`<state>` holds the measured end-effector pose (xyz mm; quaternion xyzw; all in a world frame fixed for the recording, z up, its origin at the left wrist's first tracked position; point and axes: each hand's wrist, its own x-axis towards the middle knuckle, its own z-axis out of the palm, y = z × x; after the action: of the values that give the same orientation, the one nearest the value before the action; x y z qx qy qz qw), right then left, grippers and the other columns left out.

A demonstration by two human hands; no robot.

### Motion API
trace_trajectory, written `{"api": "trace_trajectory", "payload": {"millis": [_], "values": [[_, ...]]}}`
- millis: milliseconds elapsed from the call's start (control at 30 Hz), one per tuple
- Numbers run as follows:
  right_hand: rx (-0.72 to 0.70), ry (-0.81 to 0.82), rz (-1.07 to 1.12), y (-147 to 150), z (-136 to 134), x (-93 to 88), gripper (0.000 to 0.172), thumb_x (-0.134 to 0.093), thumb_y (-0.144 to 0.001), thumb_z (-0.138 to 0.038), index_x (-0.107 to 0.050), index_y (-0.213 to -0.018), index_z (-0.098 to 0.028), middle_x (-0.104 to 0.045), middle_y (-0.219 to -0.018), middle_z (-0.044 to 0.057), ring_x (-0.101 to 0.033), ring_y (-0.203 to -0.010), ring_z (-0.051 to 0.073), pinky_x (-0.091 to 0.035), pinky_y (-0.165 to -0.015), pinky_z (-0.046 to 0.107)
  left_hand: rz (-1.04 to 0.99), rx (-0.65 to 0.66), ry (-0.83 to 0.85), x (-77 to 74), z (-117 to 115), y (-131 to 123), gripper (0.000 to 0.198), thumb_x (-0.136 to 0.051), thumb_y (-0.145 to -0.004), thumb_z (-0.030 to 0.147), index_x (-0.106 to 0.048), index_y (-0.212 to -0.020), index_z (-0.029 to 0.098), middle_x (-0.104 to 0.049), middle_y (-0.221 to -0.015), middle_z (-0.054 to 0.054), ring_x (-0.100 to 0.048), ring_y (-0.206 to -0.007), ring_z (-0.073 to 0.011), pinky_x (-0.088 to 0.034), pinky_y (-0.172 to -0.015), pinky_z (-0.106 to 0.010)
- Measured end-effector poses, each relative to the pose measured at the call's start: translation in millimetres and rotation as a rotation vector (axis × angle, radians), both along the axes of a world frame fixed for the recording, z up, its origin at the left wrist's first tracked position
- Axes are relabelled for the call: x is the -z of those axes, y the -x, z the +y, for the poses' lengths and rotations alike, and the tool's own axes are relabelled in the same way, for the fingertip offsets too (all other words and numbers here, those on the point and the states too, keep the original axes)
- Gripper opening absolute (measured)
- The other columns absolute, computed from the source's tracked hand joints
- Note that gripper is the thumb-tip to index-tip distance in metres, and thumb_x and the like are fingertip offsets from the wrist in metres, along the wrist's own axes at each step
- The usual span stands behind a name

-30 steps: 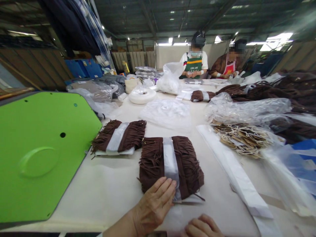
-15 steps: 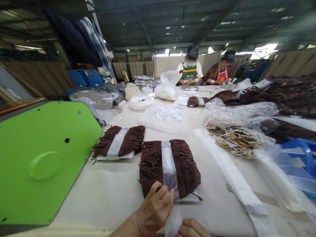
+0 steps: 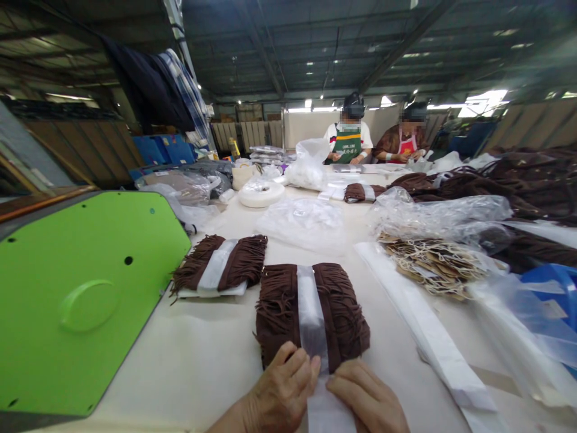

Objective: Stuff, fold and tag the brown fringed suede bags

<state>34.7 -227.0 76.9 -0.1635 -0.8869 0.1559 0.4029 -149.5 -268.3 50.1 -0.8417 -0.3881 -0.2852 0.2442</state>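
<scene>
A folded dark brown fringed piece (image 3: 340,313) lies in front of me on the table, with a translucent white strip (image 3: 311,300) running over its middle toward me. My left hand (image 3: 286,385) rests at its near edge, fingers curled and closed on the strip's left side. Just across the strip, my right hand (image 3: 367,394) has its bent fingers closed at the strip's right edge, by the near corner of the fringed piece. Beyond, to the left, sits a second brown fringed bundle (image 3: 243,258) with a similar white band around it.
A green panel (image 3: 103,337) stands close on the left. To the right lie long white strips (image 3: 419,319), a pile of corded tags (image 3: 433,264), clear plastic bags and a blue container (image 3: 552,294). Further back are a white roll (image 3: 261,193), brown fabric and two people.
My right hand has come up and forward from the bottom edge to the strip beside the fringed piece. My left hand keeps its place at the near edge. The view has tilted slightly.
</scene>
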Motion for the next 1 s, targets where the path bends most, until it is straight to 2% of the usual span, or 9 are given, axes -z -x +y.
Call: {"api": "trace_trajectory", "payload": {"millis": [133,233,300,367,533,667,733,867,1000], "values": [[0.084,0.142,-0.009,17.8,22.7,-15.4,0.024,-0.040,-0.088,-0.011,-0.062,-0.084,-0.018,-0.062,-0.075,0.004,-0.059,-0.069,0.012,-0.048,-0.061,0.020,-0.224,0.035,0.055,3.7,-1.0,1.9,0.024,-0.034,-0.082,0.011,-0.058,-0.083,0.012,-0.057,-0.068,-0.005,-0.054,-0.072,-0.0179,-0.041,-0.069,-0.036],[0.157,0.232,-0.052,29.1,37.5,-12.1,0.023,-0.044,-0.089,-0.018,-0.063,-0.076,-0.019,-0.061,-0.073,0.003,-0.058,-0.069,0.012,-0.046,-0.060,0.020,-0.293,-0.032,0.036,6.0,-0.9,-1.4,0.032,-0.035,-0.085,0.016,-0.052,-0.108,0.002,-0.061,-0.071,-0.009,-0.056,-0.072,-0.0194,-0.043,-0.066,-0.035],[0.212,0.281,-0.089,34.0,45.0,-5.6,0.026,-0.046,-0.090,-0.025,-0.062,-0.071,-0.019,-0.060,-0.070,0.001,-0.058,-0.066,0.012,-0.044,-0.059,0.020,-0.303,-0.113,0.015,6.9,0.3,-4.5,0.044,-0.038,-0.088,0.017,-0.035,-0.127,-0.005,-0.065,-0.082,-0.014,-0.058,-0.075,-0.0187,-0.045,-0.068,-0.034],[0.255,0.332,-0.135,36.6,50.0,1.4,0.027,-0.045,-0.091,-0.028,-0.063,-0.072,-0.020,-0.060,-0.070,0.001,-0.058,-0.066,0.012,-0.043,-0.060,0.020,-0.322,-0.158,-0.007,7.5,2.5,-7.0,0.047,-0.039,-0.089,0.014,-0.029,-0.132,-0.003,-0.066,-0.082,-0.012,-0.058,-0.072,-0.0165,-0.046,-0.068,-0.032],[0.329,0.394,-0.270,39.1,54.5,12.9,0.028,-0.047,-0.089,-0.031,-0.059,-0.067,-0.020,-0.060,-0.066,-0.001,-0.059,-0.063,0.012,-0.040,-0.058,0.021,-0.288,-0.160,-0.079,5.8,9.9,-7.9,0.023,-0.040,-0.087,0.007,-0.057,-0.101,0.004,-0.055,-0.058,-0.001,-0.055,-0.061,-0.0131,-0.042,-0.061,-0.027],[0.400,0.414,-0.291,41.6,56.2,17.6,0.025,-0.050,-0.086,-0.032,-0.059,-0.066,-0.020,-0.062,-0.064,-0.001,-0.060,-0.062,0.013,-0.039,-0.057,0.022,-0.168,-0.232,-0.083,-3.5,17.5,-6.4,0.017,-0.045,-0.082,0.005,-0.061,-0.083,0.010,-0.049,-0.053,0.001,-0.049,-0.053,-0.0135,-0.035,-0.054,-0.028],[0.406,0.438,-0.294,41.8,57.2,19.7,0.023,-0.051,-0.085,-0.031,-0.060,-0.067,-0.021,-0.062,-0.064,-0.002,-0.060,-0.062,0.013,-0.039,-0.057,0.022,-0.133,-0.264,-0.088,-9.0,23.7,-5.7,0.020,-0.043,-0.084,0.006,-0.062,-0.085,0.011,-0.054,-0.060,-0.002,-0.052,-0.060,-0.0157,-0.038,-0.060,-0.030],[0.369,0.474,-0.298,40.8,57.9,21.7,0.021,-0.048,-0.085,-0.025,-0.061,-0.070,-0.021,-0.064,-0.067,-0.001,-0.061,-0.063,0.013,-0.040,-0.056,0.021,-0.087,-0.298,-0.047,-11.6,38.6,-4.1,0.040,-0.023,-0.091,0.010,-0.062,-0.100,0.006,-0.063,-0.099,-0.013,-0.054,-0.099,-0.0225,-0.036,-0.088,-0.035],[0.417,0.457,-0.245,42.1,56.4,23.0,0.023,-0.045,-0.087,-0.026,-0.059,-0.070,-0.021,-0.064,-0.065,-0.001,-0.062,-0.063,0.014,-0.041,-0.056,0.022,-0.086,-0.328,0.005,-4.4,46.0,-4.5,0.043,-0.022,-0.090,0.009,-0.063,-0.102,0.003,-0.062,-0.107,-0.015,-0.050,-0.108,-0.0244,-0.032,-0.094,-0.035]]}}
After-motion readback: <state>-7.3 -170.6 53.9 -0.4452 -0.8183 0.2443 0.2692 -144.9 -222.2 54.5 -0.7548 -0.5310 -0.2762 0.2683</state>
